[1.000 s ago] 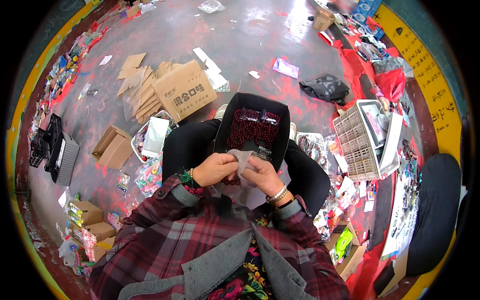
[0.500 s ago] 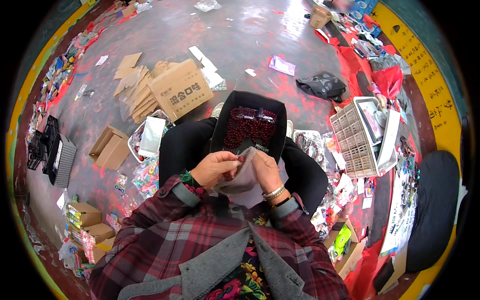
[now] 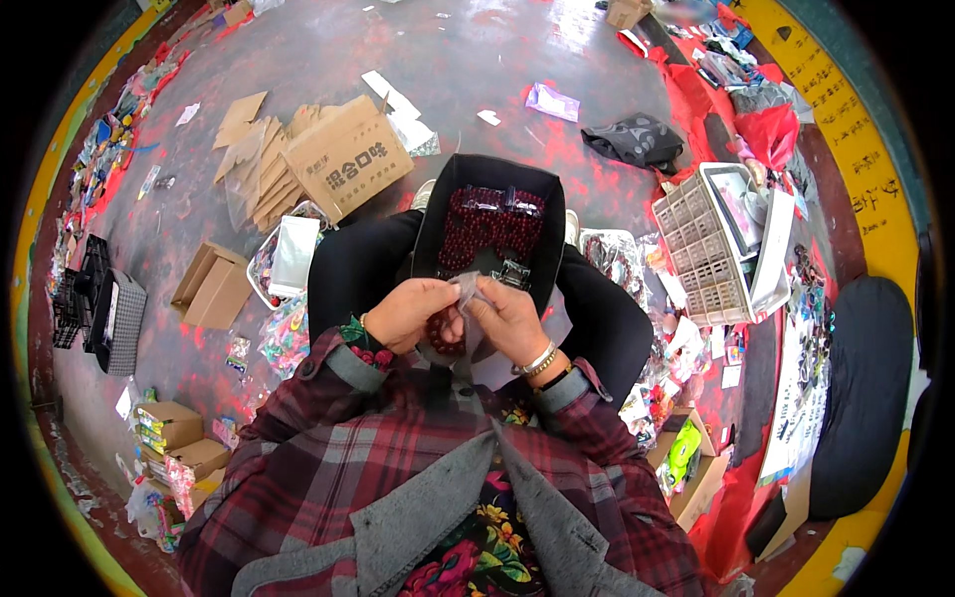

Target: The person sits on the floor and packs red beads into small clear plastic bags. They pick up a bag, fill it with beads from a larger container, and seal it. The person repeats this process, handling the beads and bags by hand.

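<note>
My left hand (image 3: pixel 410 313) and my right hand (image 3: pixel 507 320) meet in front of my chest, over my lap. Between them they hold a small clear plastic bag (image 3: pixel 468 291) and a dark red bead bracelet (image 3: pixel 445 332), which hangs just below my left fingers. Which hand grips which is partly hidden by the fingers. Just beyond the hands, a black tray (image 3: pixel 435 214) rests on my knees and is filled with several dark red bead bracelets (image 3: pixel 489 221).
A big cardboard box (image 3: pixel 348 157) and flattened cardboard lie on the floor at the far left. A white plastic basket (image 3: pixel 701 261) stands to the right, a black bag (image 3: pixel 637 137) beyond it. Small boxes (image 3: pixel 214 289) and packets lie at the left, a black cushion (image 3: pixel 860 388) at the far right.
The hands have stayed together over my lap. The bead bracelet now shows below my left fingers, and the clear bag sits higher between the thumbs.
</note>
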